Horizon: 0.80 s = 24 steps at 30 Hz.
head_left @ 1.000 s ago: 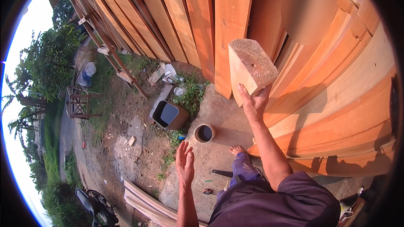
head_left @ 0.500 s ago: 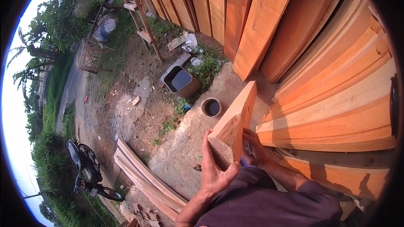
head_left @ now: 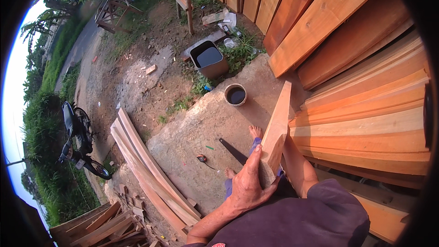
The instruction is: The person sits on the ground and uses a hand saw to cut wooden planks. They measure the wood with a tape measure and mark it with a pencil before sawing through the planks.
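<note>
A pale wooden block (head_left: 275, 132), thick with a pointed far end, is held up in front of my body. My left hand (head_left: 250, 184) is closed round its near end, with the thumb along the side. Along the block's right side comes my right forearm (head_left: 299, 167); the right hand is hidden behind the wood, so its fingers do not show. On the concrete below lie a dark handsaw blade (head_left: 233, 152), partly covered by my left hand, a small tape measure (head_left: 201, 158) and a green pencil-like stick (head_left: 210, 147).
Planks (head_left: 324, 16) lean along the right, beside stacked boards (head_left: 366, 123). Ahead stand a round pot (head_left: 236, 95) and a square tub (head_left: 211, 61), both holding dark liquid. Long timber strips (head_left: 151, 164) lie at left, near scrap wood (head_left: 105, 224). A motorcycle (head_left: 81, 139) is farther left.
The block has turned more upright and its far tip has moved right. My right hand has slipped out of sight behind it. The view has shifted, bringing the saw and my feet into sight.
</note>
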Tool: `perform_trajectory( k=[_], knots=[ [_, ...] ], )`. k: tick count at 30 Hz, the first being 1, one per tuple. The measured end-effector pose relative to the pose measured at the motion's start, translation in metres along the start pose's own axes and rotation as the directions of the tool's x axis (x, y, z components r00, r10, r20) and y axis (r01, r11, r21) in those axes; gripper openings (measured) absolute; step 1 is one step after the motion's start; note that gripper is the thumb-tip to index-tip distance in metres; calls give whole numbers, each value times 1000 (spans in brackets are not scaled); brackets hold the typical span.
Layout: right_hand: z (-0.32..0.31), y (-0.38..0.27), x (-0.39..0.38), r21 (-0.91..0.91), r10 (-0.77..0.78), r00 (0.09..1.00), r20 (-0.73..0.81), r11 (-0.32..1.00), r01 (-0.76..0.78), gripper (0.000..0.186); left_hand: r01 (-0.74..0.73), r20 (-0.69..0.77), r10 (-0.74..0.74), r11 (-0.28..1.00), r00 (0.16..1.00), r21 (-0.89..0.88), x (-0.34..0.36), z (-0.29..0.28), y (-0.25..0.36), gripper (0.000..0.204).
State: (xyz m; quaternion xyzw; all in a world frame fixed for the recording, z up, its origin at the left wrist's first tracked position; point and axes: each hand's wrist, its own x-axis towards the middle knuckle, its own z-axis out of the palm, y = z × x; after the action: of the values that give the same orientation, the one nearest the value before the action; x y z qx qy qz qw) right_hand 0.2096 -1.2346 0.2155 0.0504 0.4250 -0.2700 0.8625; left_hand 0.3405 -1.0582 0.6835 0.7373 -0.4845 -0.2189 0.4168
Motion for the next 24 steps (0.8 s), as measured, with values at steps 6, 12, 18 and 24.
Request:
perform_trajectory(
  k=[6,12,18,24],
  knots=[
    [24,64,-49,-18,128,983,131,992,-127,76,132,-99,-138,989,985,-66,-92,-30,-23,101],
    [38,179,-155,-195,134,984,115,975,-110,80,260,-395,-536,781,746,-568,-302,-97,-29,104],
    [8,295,-222,-554,282,959,-15,796,-243,82,148,-652,-655,740,382,-656,-513,-66,-28,98],
    [-43,397,-286,-804,420,905,-67,514,-299,89,42,-681,-731,680,-51,-732,-657,3,22,91]
  ],
)
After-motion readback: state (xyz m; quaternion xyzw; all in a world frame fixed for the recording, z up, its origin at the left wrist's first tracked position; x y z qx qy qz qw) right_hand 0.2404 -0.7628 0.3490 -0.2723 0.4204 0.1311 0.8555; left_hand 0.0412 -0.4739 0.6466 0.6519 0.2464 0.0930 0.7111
